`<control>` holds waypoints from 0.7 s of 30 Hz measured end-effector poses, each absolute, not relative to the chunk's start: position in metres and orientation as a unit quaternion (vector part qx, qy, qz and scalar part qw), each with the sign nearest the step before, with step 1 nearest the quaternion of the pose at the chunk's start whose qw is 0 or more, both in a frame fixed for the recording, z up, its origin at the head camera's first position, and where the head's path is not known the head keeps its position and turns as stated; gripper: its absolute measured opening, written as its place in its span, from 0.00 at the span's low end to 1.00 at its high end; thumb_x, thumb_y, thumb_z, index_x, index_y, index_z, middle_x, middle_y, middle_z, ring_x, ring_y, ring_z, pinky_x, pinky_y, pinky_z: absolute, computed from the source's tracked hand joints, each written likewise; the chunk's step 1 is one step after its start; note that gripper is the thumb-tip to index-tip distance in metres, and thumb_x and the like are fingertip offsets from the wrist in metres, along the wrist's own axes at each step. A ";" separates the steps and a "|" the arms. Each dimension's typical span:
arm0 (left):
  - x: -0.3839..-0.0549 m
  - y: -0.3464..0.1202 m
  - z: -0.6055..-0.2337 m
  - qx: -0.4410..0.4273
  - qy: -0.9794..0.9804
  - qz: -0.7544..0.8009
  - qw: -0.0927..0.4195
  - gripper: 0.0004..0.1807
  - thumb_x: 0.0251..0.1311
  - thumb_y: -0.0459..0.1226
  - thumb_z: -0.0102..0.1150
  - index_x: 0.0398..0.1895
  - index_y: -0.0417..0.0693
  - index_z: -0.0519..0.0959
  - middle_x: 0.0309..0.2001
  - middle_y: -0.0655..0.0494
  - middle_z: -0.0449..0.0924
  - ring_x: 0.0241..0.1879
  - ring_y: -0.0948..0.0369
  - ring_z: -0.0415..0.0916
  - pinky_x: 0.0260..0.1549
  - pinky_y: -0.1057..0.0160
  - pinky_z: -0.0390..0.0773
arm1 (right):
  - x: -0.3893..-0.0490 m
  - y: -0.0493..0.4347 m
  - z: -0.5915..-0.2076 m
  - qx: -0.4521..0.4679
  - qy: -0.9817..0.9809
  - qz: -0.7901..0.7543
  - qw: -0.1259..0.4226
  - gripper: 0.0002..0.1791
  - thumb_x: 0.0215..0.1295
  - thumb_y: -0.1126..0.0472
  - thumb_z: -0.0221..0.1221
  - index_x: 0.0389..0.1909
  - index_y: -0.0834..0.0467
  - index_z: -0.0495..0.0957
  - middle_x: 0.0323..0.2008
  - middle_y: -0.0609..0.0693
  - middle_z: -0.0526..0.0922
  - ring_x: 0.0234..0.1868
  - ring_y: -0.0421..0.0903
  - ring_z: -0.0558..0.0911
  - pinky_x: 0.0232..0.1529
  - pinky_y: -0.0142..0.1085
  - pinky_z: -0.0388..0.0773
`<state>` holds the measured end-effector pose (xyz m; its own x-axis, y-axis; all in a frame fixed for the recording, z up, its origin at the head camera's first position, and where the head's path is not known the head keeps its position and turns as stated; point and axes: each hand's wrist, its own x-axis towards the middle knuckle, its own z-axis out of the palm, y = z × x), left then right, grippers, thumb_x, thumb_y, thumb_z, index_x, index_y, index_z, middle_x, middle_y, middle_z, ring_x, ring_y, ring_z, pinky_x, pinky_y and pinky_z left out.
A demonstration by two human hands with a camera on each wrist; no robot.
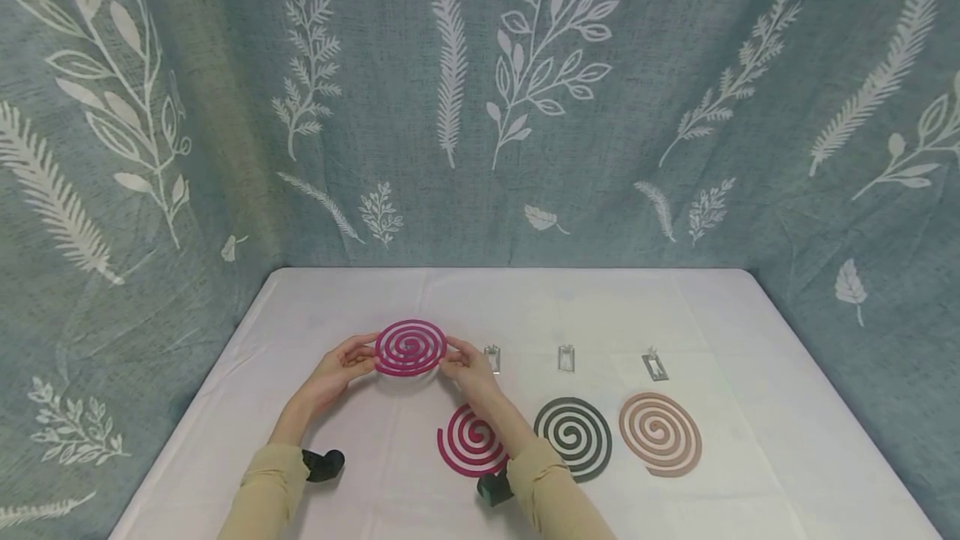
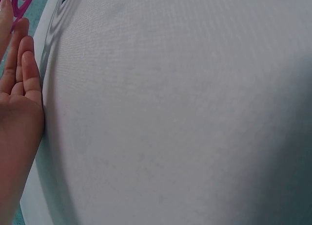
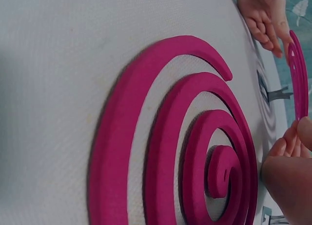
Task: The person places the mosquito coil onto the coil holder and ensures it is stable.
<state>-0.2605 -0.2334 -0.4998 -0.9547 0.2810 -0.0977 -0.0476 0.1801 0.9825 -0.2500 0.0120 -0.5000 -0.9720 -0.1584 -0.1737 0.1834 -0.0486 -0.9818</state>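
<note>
A magenta mosquito coil [image 1: 411,347] is held above the table, flat side up, between the two hands. The left hand [image 1: 333,377] pinches its left edge between thumb and fingers; part of that grip shows at the corner of the left wrist view. On the opposite edge, the right hand [image 1: 472,369] pinches the coil with thumb and fingertips. Under the raised coil, a small metal stand [image 3: 278,94] with an upright prong shows in the right wrist view. Another magenta coil [image 3: 113,152] lies flat on the table, partly covered by the right forearm in the head view.
A dark green coil [image 1: 572,437] and a brown coil [image 1: 657,427] lie to the right. Behind the coils sit three metal stands, at left [image 1: 492,349], middle [image 1: 566,348] and right [image 1: 653,352]. A leaf-patterned curtain [image 1: 480,215] borders the white table [image 1: 750,440].
</note>
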 end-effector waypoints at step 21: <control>-0.261 -0.232 -0.501 0.075 0.773 0.619 0.115 0.30 0.62 0.33 0.57 0.65 0.29 0.61 0.44 0.60 0.76 0.41 0.75 0.74 0.44 0.77 0.75 | -0.250 0.013 -0.504 -0.002 0.680 -0.723 0.116 0.26 0.63 0.71 0.55 0.64 0.66 0.66 0.35 0.49 0.77 0.32 0.35 0.73 0.37 0.25 0.72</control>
